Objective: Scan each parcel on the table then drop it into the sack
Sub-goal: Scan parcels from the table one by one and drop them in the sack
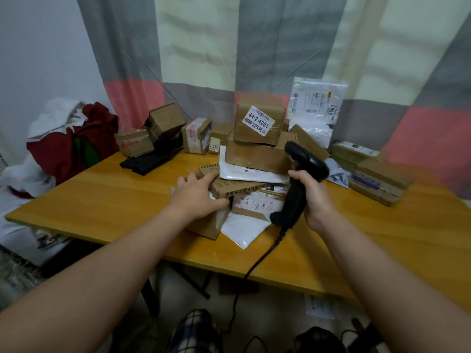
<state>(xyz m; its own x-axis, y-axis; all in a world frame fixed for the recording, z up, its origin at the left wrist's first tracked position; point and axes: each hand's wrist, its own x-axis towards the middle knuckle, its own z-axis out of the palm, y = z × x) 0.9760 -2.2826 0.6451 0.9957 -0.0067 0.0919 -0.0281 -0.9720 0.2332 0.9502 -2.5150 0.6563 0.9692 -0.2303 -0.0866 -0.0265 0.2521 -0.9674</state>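
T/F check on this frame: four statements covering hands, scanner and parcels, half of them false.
1. The right hand grips the black barcode scanner. True.
2. The left hand lies flat on bare wood. False: it grips a flat cardboard box in the middle pile.
3. The box labelled 44-2-4201 sits on a larger box. True.
4. The scanner's cable is coiled on top of the parcels. False: it drops over the table's near edge.

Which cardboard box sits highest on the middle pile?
The box with the white 44-2-4201 label; it rests on the wider box, above all the others.
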